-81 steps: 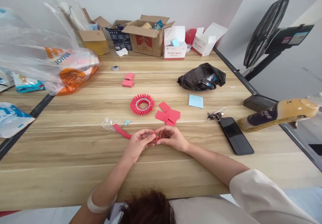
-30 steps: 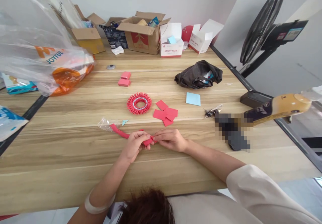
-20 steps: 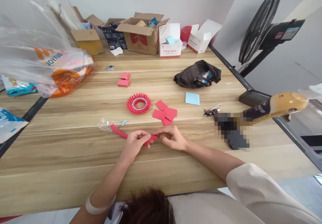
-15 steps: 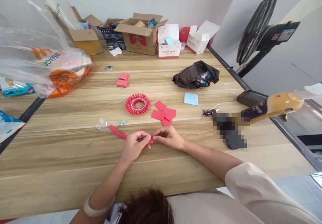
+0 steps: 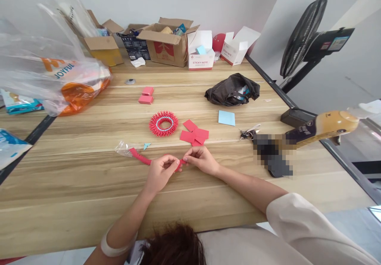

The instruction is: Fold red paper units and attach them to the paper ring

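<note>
My left hand (image 5: 160,173) is closed on a small piece of red paper (image 5: 179,164). From the other side my right hand (image 5: 202,161) pinches the same piece between thumb and fingers. A curved red strip (image 5: 139,156), apparently of folded paper, lies left of my left hand, its near end hidden behind that hand. Beyond my hands rests a spiky red ring (image 5: 163,123) with a blue-and-white inner band. Several flat red paper slips (image 5: 195,132) overlap just past my right hand. A small folded light-blue paper piece (image 5: 147,146) sits near the strip.
Two red paper stacks (image 5: 146,95), a light-blue paper pad (image 5: 226,118) and a black plastic bag (image 5: 232,90) lie farther back. Keys (image 5: 249,133) and a bottle (image 5: 327,125) are at right. A cardboard box (image 5: 166,46) stands by the wall; a plastic bag (image 5: 80,84) is at left.
My right hand has shifted slightly up and right, and more of the red paper shows between my fingertips. The left hand keeps its grip; the whole view has shifted a little.
</note>
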The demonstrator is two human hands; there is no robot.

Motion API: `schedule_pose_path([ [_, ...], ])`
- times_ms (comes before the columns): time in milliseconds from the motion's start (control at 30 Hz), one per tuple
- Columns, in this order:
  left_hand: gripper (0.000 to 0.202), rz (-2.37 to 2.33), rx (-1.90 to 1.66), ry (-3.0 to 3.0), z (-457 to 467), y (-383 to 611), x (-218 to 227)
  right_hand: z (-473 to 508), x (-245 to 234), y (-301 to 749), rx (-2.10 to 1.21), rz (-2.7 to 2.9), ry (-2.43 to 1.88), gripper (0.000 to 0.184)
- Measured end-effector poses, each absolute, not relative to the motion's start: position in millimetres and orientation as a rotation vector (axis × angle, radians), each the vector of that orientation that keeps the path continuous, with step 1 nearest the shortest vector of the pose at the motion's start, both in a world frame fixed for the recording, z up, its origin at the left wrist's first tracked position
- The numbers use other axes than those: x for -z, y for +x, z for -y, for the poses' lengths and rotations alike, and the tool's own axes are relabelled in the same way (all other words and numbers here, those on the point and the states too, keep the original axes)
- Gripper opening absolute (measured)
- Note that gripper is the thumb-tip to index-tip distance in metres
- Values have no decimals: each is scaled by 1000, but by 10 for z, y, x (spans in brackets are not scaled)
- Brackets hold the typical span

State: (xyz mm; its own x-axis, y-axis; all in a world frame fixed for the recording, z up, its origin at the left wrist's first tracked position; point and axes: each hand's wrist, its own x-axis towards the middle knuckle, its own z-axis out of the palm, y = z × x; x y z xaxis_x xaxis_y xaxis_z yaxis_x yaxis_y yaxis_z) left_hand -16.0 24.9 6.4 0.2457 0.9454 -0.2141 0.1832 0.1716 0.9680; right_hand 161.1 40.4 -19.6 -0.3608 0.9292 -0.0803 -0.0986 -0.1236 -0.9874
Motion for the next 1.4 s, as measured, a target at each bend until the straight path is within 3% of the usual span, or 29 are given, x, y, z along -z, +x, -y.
schedule_pose_path([
  [233,18,-1206,-708,1388,-261,-171,-59,-360,284,1602,-1477,1498,-1035,30],
  [333,21,-1280,-850,1303,-286,-182,-36,-319,296,1618,-1241,1554,-1080,29],
  [500,18,-1296,-952,1180,-315,-179,6,-218,324,1617,-751,2114,-904,23],
  [633,18,-1239,-925,1121,-305,-146,-2,-211,332,1593,-569,2208,-829,24],
  [900,19,-1249,-902,988,-330,-140,-20,-301,201,1604,-1004,1841,-922,17],
  [1100,19,-1186,-857,1093,-310,-131,-8,-339,273,1533,-1476,1315,-982,26],
  [1400,18,-1196,-824,1187,-284,-129,-2,-337,279,1513,-1453,1281,-1067,25],
])
